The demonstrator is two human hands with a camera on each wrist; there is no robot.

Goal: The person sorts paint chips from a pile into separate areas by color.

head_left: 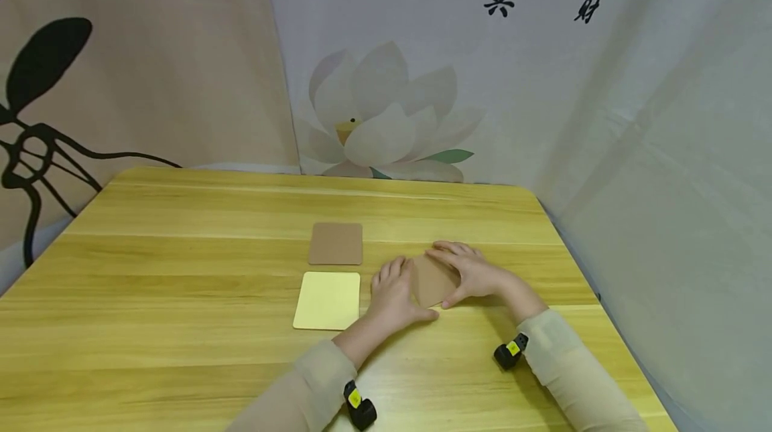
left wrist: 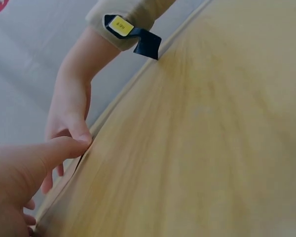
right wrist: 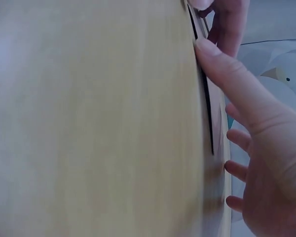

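A brown square card (head_left: 431,282) lies between the two hands on the wooden table, turned at an angle. My left hand (head_left: 395,296) rests along its left side, fingers straight and thumb spread towards the near corner. From the right, my right hand (head_left: 476,274) holds the card across, with fingers at its far edge and thumb at its near edge. The right wrist view shows the right thumb (right wrist: 232,74) on the card's edge, with a dark line under the card (right wrist: 215,111). In the left wrist view, the left thumb (left wrist: 64,149) comes close to the right hand (left wrist: 71,116).
Left of the hands, a yellow square card (head_left: 327,301) lies flat, with another brown square card (head_left: 336,244) just behind it. The wooden table (head_left: 181,298) extends to a printed curtain (head_left: 386,110) at the back. Both sleeves carry black wrist cameras.
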